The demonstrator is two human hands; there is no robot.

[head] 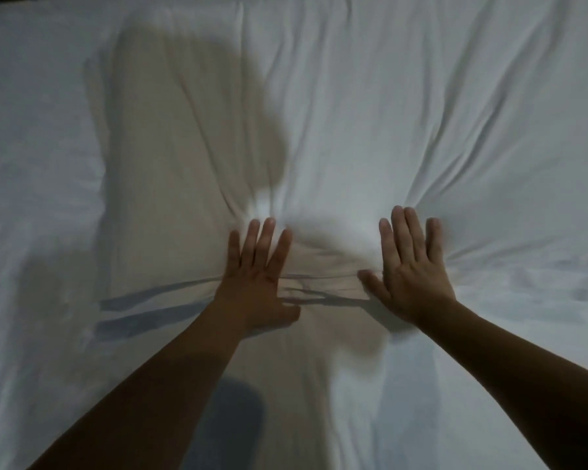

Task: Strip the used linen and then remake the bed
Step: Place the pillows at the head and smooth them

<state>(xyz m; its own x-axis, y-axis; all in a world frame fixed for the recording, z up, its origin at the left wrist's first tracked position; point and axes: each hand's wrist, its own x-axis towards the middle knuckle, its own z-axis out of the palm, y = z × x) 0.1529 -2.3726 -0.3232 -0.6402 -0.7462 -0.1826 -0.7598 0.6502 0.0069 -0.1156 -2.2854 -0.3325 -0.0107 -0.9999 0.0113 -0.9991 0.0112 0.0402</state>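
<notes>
A: White sheet [387,113] is spread over the whole bed, creased w/ folds fanning out from the middle. Judged thin, light, soft, prob. slippery on what's under it; nothing fragile.

B: Where should it be taken hold of?

A: Flat pressure only for smoothing; edges or a corner are best pinched for pulling taut, but none are seen here. Left hand [258,276] and right hand [411,269] are laid palm-down on it, fingers straight and slightly spread, nothing pinched.

B: Surface, room?

A: Padded, yields under palms. Dim light, shadows cast across the cloth; room isn't seen.
</notes>
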